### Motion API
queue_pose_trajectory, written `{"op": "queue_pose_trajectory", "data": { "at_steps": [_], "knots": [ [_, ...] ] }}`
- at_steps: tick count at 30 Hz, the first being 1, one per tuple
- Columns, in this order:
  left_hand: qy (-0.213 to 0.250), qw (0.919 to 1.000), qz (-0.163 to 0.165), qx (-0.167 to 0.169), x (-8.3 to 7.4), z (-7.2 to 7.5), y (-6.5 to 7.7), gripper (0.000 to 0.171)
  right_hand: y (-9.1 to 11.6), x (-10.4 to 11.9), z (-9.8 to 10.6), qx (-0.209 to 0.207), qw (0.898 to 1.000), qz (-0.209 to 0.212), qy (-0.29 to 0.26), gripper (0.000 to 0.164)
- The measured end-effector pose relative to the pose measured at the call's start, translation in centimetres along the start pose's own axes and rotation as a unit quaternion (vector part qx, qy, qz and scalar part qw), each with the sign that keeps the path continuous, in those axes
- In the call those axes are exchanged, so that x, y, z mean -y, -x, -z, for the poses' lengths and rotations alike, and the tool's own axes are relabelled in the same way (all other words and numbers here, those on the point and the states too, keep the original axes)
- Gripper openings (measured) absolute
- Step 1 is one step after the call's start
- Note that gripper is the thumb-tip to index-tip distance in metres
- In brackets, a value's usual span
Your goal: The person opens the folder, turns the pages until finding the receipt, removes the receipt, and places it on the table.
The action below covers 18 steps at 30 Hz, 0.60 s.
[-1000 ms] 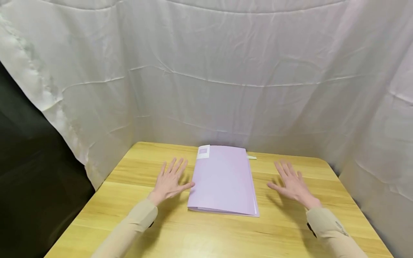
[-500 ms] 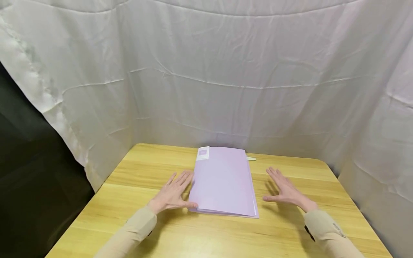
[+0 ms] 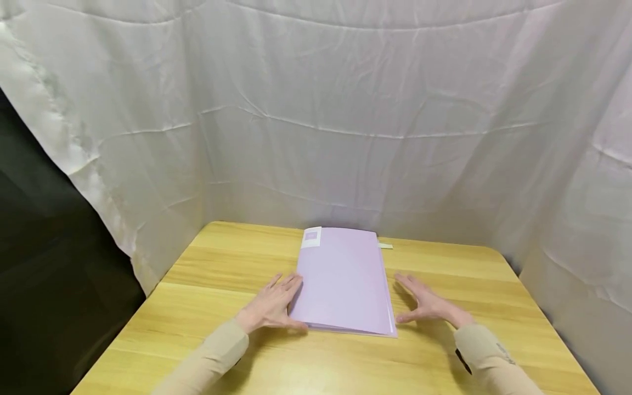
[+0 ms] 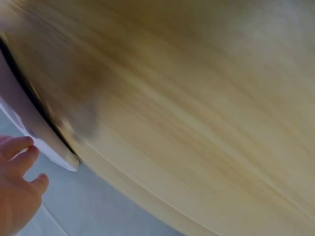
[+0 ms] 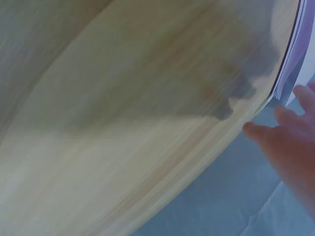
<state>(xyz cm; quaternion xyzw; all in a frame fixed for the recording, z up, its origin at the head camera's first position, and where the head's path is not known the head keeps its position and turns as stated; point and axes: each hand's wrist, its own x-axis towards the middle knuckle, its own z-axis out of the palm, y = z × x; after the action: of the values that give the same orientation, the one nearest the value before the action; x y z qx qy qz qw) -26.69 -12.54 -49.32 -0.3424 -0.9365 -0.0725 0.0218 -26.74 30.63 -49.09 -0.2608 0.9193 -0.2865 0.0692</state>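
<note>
A light purple folder [image 3: 343,280] lies closed on the wooden table, with a white label [image 3: 311,237] at its far left corner. My left hand [image 3: 274,304] is at the folder's left edge, its thumb by the near left corner; whether the fingertips touch the cover is hard to tell. To the right of the folder is my right hand [image 3: 427,302], fingers spread, thumb close to the near right corner and apart from the cover. In the left wrist view, the folder's spine side [image 4: 37,115] shows beyond my fingers. White sheet edges [image 5: 290,51] show along the folder in the right wrist view.
A small pale strip [image 3: 385,246] sticks out at the folder's far right side. Grey-white curtains [image 3: 345,109] hang behind and beside the table [image 3: 237,247]. Black cloth [image 3: 59,263] hangs at the left.
Both hands have moved nearer the person and inward toward the folder. My left hand has come to the folder's left edge, my right hand close to its right edge. The folder stays put.
</note>
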Motion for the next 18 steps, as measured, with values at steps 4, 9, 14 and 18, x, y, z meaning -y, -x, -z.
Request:
{"op": "queue_pose_trajectory", "data": {
  "at_steps": [4, 9, 14, 18],
  "knots": [
    [0.023, 0.9996, 0.009, 0.009, -0.5, -0.1, 0.0, 0.116, -0.4, 0.0, -0.3, 0.035, 0.999, 0.004, -0.025, 0.098],
    [0.055, 0.9982, 0.024, 0.005, -0.9, -0.3, -0.2, 0.116, -0.5, -0.1, -0.3, 0.080, 0.996, 0.012, -0.043, 0.085],
    [0.071, 0.9970, 0.031, -0.003, -1.4, -0.7, -0.3, 0.118, -0.5, 0.0, -0.3, 0.096, 0.994, 0.011, -0.052, 0.081],
    [0.102, 0.9931, 0.059, -0.004, -2.0, -1.0, -0.4, 0.120, -0.7, 0.2, -0.3, 0.089, 0.995, 0.001, -0.042, 0.081]
  ]
}}
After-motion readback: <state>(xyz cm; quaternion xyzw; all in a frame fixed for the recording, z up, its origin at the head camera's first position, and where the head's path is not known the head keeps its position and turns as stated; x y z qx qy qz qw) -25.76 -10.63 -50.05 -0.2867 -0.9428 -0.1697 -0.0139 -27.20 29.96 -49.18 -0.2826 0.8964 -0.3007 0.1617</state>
